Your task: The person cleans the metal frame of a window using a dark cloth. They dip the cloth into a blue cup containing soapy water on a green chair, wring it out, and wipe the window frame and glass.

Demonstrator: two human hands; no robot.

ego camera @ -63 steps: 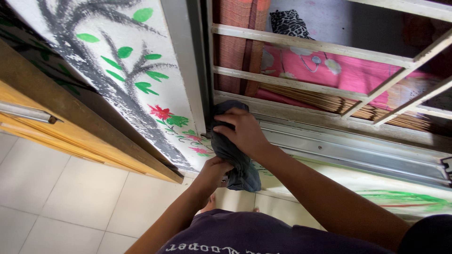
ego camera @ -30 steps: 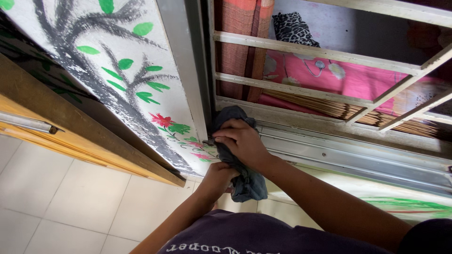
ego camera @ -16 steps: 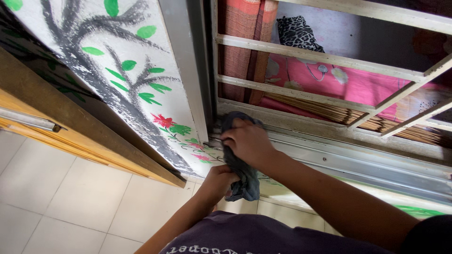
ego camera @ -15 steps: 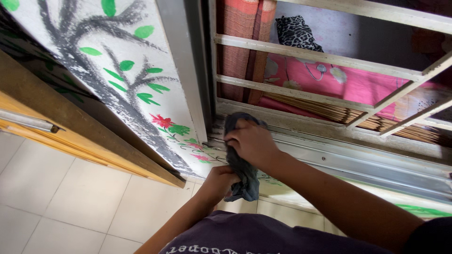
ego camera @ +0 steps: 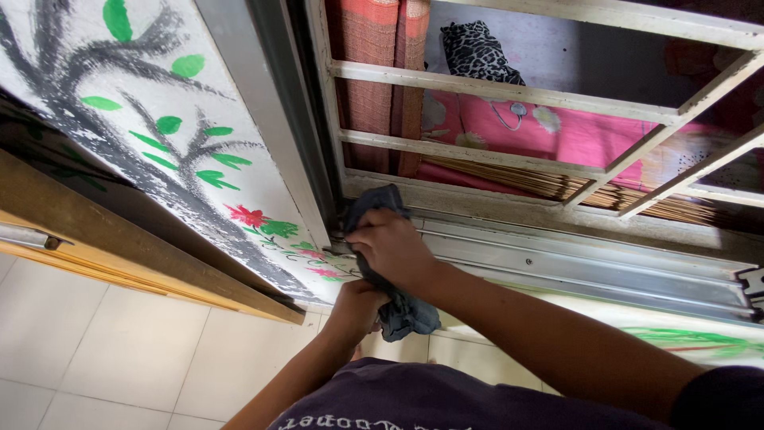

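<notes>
My right hand (ego camera: 392,249) presses a dark blue-grey cloth (ego camera: 372,201) against the corner of a metal window sill track (ego camera: 573,267), where the track meets the upright window frame (ego camera: 263,119). The cloth hangs down past the sill, and my left hand (ego camera: 356,306) grips its lower end (ego camera: 406,314) below the sill. Both forearms reach up from the bottom of the view.
White window bars (ego camera: 509,91) stand above the track, with an orange-red curtain (ego camera: 374,87) and pink fabric (ego camera: 573,135) behind them. A wall painted with a grey tree, green leaves and red flowers (ego camera: 159,151) is at left, over a wooden ledge (ego camera: 119,255). Pale floor tiles (ego camera: 119,350) lie below.
My right hand has rubbed the cloth a little to and fro along the sill corner. The left hand has stayed on the hanging end. The view has shifted slightly.
</notes>
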